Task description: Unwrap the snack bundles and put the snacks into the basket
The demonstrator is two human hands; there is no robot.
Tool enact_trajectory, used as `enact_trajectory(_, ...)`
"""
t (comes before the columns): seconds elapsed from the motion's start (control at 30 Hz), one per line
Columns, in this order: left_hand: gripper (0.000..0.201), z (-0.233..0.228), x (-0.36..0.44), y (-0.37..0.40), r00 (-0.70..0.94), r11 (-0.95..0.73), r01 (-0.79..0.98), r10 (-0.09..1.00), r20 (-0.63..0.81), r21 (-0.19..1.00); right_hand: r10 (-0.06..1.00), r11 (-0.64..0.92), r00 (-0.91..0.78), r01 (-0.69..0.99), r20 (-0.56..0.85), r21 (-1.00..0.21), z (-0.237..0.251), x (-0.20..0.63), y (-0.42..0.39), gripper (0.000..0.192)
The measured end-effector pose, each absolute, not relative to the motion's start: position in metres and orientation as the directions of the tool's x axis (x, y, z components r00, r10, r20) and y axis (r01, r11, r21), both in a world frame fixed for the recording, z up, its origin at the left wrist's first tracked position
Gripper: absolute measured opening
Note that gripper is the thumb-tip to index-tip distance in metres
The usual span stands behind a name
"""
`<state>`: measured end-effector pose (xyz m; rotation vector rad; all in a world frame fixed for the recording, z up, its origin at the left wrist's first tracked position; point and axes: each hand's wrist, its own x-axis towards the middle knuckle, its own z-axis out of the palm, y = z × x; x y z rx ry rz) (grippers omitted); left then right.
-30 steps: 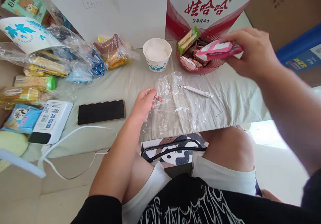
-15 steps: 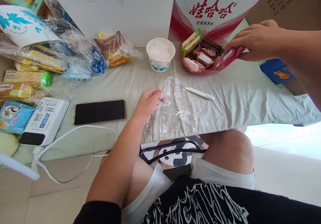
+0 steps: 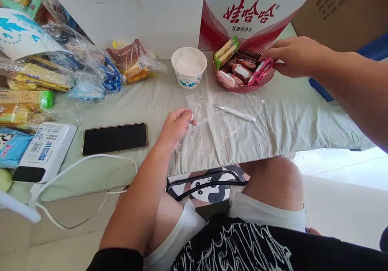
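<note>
My left hand (image 3: pixel 176 126) pinches the near edge of a clear plastic bag (image 3: pixel 218 121) that lies flat on the grey cloth (image 3: pixel 287 121). My right hand (image 3: pixel 295 56) reaches over the right rim of a red basket (image 3: pixel 242 88) and holds a pink snack packet (image 3: pixel 261 71), now tilted against the basket's inside. The basket holds several wrapped snacks. A white pen (image 3: pixel 236 112) lies on the bag, between the basket and my left hand.
A white paper bowl (image 3: pixel 189 66) stands left of the basket. A black phone (image 3: pixel 114 138), a white power bank (image 3: pixel 44 151) with its cable and a heap of bagged snacks (image 3: pixel 60 73) fill the left side. Cardboard boxes (image 3: pixel 251 8) stand behind. A panda bag (image 3: pixel 209 182) sits at my knees.
My right hand has come down from above the basket with the pink packet and set it into the basket's right side. My left hand kept its hold on the plastic bag.
</note>
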<state>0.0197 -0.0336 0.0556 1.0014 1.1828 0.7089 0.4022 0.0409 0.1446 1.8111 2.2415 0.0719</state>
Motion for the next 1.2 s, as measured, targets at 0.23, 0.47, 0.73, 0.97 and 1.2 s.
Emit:
enact_trajectory(0.23, 0.023, 0.055, 0.018, -0.033, 0.27, 0.404, 0.035, 0.877, -0.397, 0.914, 0.992, 0.11, -0.103, 0.988, -0.071, 0.105, 0.157, 0.392, 0.035, 0.053)
enact_trajectory(0.47, 0.023, 0.055, 0.017, -0.034, 0.265, 0.399, 0.04, 0.88, -0.394, 0.916, 0.991, -0.112, 0.106, 0.991, -0.084, -0.073, 0.156, 0.377, 0.031, 0.029)
enact_trajectory(0.73, 0.024, 0.054, 0.017, -0.032, 0.257, 0.379, 0.031, 0.891, -0.374, 0.925, 0.993, -0.091, 0.071, 0.97, -0.095, -0.224, 0.164, 0.391, 0.028, 0.013)
enact_trajectory(0.97, 0.023, 0.055, 0.018, -0.034, 0.249, 0.379, 0.03, 0.893, -0.374, 0.925, 0.982, -0.048, 0.032, 0.995, -0.187, -0.083, 0.148, 0.387, 0.027, 0.026)
enact_trajectory(1.2, 0.024, 0.057, 0.015, -0.033, 0.249, 0.369, 0.037, 0.897, -0.366, 0.929, 0.974, 0.13, -0.112, 0.988, -0.196, 0.082, 0.122, 0.387, 0.029, 0.062)
